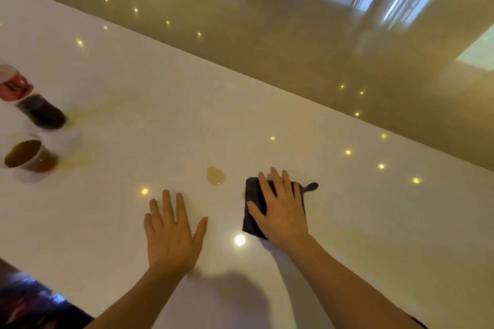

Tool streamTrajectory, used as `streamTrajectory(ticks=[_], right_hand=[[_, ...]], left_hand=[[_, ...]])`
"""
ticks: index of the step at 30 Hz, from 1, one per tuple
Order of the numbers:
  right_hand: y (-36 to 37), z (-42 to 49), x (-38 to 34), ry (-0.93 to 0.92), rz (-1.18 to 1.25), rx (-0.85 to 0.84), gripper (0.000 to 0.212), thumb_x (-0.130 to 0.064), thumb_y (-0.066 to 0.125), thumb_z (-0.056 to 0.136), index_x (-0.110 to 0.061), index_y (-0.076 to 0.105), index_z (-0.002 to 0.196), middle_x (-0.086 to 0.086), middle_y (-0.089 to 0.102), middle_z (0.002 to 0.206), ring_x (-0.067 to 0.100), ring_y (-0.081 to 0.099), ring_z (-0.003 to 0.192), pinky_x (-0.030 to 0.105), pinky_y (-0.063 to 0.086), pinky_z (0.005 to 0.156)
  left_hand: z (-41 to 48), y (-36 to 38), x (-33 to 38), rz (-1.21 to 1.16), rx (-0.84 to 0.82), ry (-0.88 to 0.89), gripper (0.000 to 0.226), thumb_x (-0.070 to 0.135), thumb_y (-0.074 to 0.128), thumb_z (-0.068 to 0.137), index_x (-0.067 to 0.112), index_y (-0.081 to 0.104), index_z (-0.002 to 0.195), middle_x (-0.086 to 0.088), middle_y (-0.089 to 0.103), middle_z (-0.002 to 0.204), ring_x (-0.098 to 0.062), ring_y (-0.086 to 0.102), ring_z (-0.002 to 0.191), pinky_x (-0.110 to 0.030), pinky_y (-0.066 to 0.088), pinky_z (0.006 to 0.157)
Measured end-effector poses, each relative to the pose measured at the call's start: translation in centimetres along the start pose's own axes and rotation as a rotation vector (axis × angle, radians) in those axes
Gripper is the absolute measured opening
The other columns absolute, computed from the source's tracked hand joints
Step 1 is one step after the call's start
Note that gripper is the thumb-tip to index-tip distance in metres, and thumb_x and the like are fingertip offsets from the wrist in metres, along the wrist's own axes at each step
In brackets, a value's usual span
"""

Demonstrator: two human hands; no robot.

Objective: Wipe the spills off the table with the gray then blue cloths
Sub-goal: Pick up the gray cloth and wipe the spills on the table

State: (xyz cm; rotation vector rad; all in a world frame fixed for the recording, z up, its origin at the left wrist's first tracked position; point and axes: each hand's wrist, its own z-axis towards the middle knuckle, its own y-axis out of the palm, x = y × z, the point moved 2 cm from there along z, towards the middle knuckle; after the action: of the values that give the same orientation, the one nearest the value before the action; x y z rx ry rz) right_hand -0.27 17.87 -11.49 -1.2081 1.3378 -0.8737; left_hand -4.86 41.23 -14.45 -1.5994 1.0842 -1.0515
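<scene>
A dark gray cloth (254,211) lies folded on the glossy white table (374,208). My right hand (283,208) presses flat on top of it with the fingers spread. A small tan spill (215,175) sits just left of the cloth, apart from it. A fainter yellowish wet patch (80,115) spreads near the bottle at the far left. My left hand (171,232) rests palm down on the bare table, fingers apart, holding nothing. No blue cloth is in view.
At the left edge stand a dark soda bottle with a red label (29,99) and a cup of brown drink (29,157). The table's far edge runs diagonally from upper left to right, with shiny floor beyond it.
</scene>
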Motion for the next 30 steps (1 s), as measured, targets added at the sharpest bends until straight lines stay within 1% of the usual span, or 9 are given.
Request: streamTrajectory(ticks=[2,4,9,12,17,20,23,27,30], right_hand=[[2.2,2.4,0.1,-0.134,-0.111,-0.101,0.078,-0.072,0.017,0.096,-0.03,0.009,0.161,0.002,0.006,0.171,0.035,-0.001,0.156,0.06,0.008,0.124],[2.7,7.0,1.0,-0.156,-0.152,-0.076,0.077,-0.072,0.013,0.096,-0.031,0.005,0.161,0.001,0.006,0.171,0.034,-0.001,0.156,0.061,0.01,0.123],[0.1,15.9,1.6,0.126,-0.127,0.0,0.07,-0.058,0.017,0.103,-0.023,0.007,0.162,0.006,0.006,0.171,0.037,0.0,0.155,0.061,0.01,0.123],[2.2,7.9,-1.6,0.049,-0.101,0.045,0.069,-0.055,0.02,0.104,-0.017,0.015,0.161,0.01,0.012,0.17,0.04,0.004,0.155,0.062,0.015,0.122],[7.0,-13.1,-5.9,-0.332,-0.176,-0.126,0.07,-0.061,0.044,0.091,-0.023,0.044,0.149,0.007,0.038,0.161,0.038,0.006,0.155,0.059,0.014,0.116],[6.9,-12.8,-4.2,-0.538,-0.211,-0.148,0.068,-0.062,0.048,0.09,-0.027,0.046,0.149,0.004,0.044,0.159,0.036,0.016,0.151,0.058,0.019,0.114],[4.9,-4.1,-2.0,-0.349,-0.106,-0.072,0.07,-0.058,0.043,0.096,-0.023,0.033,0.156,0.006,0.03,0.166,0.039,0.02,0.152,0.061,0.023,0.116],[2.0,7.7,-0.2,-0.068,-0.126,-0.076,0.083,-0.066,0.021,0.098,-0.015,0.003,0.162,0.011,0.001,0.171,0.037,0.0,0.156,0.059,0.013,0.123],[1.9,8.7,0.1,-0.02,-0.141,-0.019,0.092,-0.073,0.027,0.092,-0.016,0.007,0.162,0.016,0.004,0.17,0.041,0.002,0.155,0.063,0.005,0.123]], left_hand=[[-0.2,1.2,-1.0,0.027,-0.008,0.011,0.089,0.073,0.01,0.087,0.02,0.003,0.157,-0.015,-0.002,0.166,-0.041,-0.001,0.152,-0.057,0.006,0.122],[-0.1,1.6,-1.2,0.028,0.009,0.04,0.086,0.07,0.02,0.088,0.018,0.017,0.157,-0.018,0.013,0.165,-0.043,0.009,0.151,-0.059,0.012,0.12],[-0.1,1.9,-1.8,0.034,0.041,0.049,0.082,0.069,0.02,0.089,0.021,0.016,0.156,-0.015,0.012,0.166,-0.04,0.006,0.152,-0.058,0.012,0.119],[-0.3,1.5,-1.6,0.06,0.014,0.016,0.083,0.071,0.017,0.09,0.023,0.01,0.157,-0.015,0.007,0.166,-0.039,0.002,0.153,-0.058,0.011,0.121],[-0.3,1.4,-1.7,0.019,0.025,0.04,0.082,0.071,0.017,0.09,0.024,0.005,0.157,-0.014,0.002,0.167,-0.035,-0.005,0.153,-0.057,0.007,0.122],[-0.5,1.4,-1.7,0.005,0.029,0.05,0.082,0.07,0.019,0.09,0.023,0.011,0.157,-0.014,0.007,0.167,-0.036,-0.001,0.153,-0.056,0.008,0.121],[-0.3,1.4,-1.6,0.003,0.034,0.038,0.083,0.072,0.018,0.089,0.025,0.009,0.157,-0.013,0.006,0.167,-0.035,-0.002,0.153,-0.055,0.006,0.122],[-0.3,1.2,-1.6,-0.015,0.05,0.042,0.084,0.073,0.016,0.089,0.026,0.007,0.157,-0.011,0.004,0.167,-0.034,-0.004,0.153,-0.055,0.006,0.123],[-0.4,1.1,-1.4,-0.018,0.03,0.033,0.085,0.075,0.015,0.088,0.027,0.004,0.157,-0.009,0.0,0.168,-0.032,-0.008,0.153,-0.054,0.004,0.123]])
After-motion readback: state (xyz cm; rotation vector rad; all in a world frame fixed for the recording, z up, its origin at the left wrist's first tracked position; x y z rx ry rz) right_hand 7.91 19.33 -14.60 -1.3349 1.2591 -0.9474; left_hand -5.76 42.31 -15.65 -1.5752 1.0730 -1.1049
